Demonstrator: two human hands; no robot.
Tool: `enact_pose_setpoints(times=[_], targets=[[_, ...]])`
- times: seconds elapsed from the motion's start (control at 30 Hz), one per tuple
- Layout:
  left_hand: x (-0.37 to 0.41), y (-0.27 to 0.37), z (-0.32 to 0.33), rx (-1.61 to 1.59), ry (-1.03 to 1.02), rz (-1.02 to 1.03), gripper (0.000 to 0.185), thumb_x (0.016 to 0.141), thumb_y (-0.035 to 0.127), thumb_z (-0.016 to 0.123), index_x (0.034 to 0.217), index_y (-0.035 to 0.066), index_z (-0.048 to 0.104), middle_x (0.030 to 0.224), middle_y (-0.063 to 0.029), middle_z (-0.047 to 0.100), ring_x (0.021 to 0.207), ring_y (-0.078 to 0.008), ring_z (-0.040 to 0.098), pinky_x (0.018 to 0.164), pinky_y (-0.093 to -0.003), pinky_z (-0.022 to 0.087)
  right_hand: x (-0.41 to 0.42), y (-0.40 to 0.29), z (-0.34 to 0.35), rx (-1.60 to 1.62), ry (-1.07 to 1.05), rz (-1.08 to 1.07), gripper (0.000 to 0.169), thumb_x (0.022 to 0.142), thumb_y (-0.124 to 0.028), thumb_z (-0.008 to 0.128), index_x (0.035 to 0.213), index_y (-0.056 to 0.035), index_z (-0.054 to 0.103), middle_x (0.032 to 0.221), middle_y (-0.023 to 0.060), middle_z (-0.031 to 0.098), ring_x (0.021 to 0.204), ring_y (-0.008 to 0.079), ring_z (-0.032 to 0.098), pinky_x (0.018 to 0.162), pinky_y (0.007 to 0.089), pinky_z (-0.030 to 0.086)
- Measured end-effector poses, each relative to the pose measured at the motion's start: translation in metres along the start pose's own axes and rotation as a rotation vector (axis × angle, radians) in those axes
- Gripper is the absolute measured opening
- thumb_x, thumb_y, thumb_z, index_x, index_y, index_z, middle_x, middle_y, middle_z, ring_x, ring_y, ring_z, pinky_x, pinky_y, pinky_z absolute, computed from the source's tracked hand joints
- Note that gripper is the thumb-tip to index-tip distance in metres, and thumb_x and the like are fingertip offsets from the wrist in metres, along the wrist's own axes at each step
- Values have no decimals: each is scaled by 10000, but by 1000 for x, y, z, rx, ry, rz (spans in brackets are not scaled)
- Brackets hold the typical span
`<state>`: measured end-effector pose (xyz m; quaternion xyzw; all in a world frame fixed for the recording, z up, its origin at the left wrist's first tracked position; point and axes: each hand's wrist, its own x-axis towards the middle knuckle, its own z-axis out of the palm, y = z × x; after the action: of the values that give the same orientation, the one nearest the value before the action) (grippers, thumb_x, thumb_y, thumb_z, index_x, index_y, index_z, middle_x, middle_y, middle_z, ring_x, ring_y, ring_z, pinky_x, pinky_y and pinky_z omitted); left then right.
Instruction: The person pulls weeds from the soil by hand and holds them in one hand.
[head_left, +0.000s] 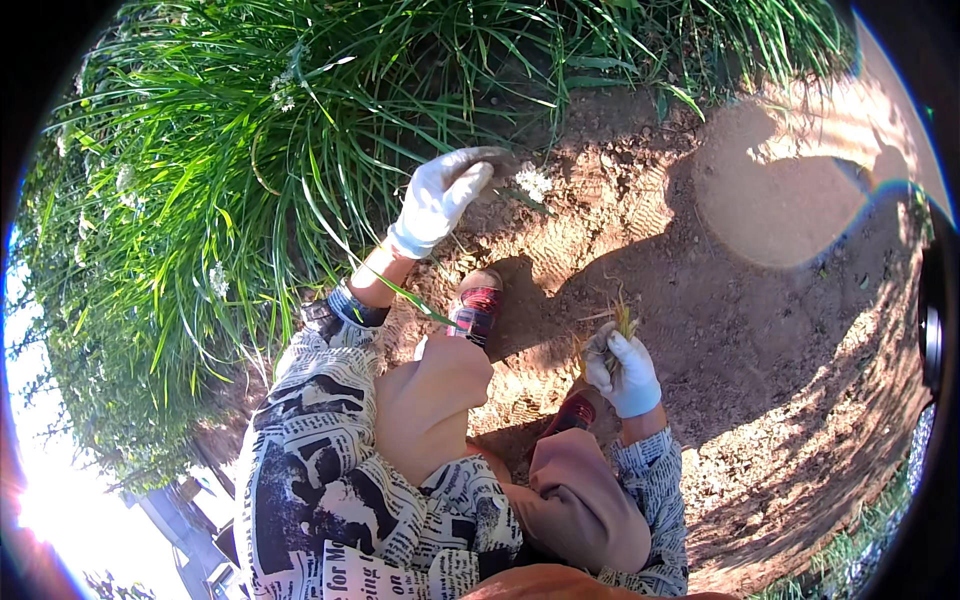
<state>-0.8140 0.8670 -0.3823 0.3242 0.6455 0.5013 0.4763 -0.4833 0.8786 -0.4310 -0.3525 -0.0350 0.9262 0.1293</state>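
My left hand (442, 199), in a white work glove with soiled fingers, reaches to the edge of a clump of long green strap-like leaves (262, 135). Just beyond its fingertips is a white flower cluster (534, 182). Whether the fingers pinch its stem is hidden. Lower right, over the bare soil, my right hand (624, 369) wears a matching glove. It is closed around a small bunch of yellowed, dry leaves (624, 321), whose ends stick out above the thumb.
My shoes (477, 304) with red plaid uppers stand on trodden brown soil (645, 285). The leafy bed runs along the left and top, with more white flower heads (218, 279) in it. Grass (847, 551) borders the lower right. Shadows cross the ground.
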Motion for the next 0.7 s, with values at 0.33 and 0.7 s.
enact_pose_setpoints(times=[0.33, 0.7], targets=[[168, -41, -139, 452, 633, 77, 317, 874, 189, 512, 1135, 13, 548, 859, -84, 631, 767, -190, 628, 674, -246, 488, 4, -3, -1, 6, -117, 55, 247, 819, -132, 613, 1049, -72, 548, 744, 108, 599, 424, 144, 456, 365, 245, 321], [227, -60, -131, 1002, 380, -272, 272, 876, 190, 512, 1105, 48, 546, 1016, -130, 615, 919, -250, 609, 804, -331, 485, 3, -9, -1, -16, -101, 60, 235, 813, -169, 616, 1000, -54, 532, 724, 98, 575, 467, 146, 471, 385, 255, 336]])
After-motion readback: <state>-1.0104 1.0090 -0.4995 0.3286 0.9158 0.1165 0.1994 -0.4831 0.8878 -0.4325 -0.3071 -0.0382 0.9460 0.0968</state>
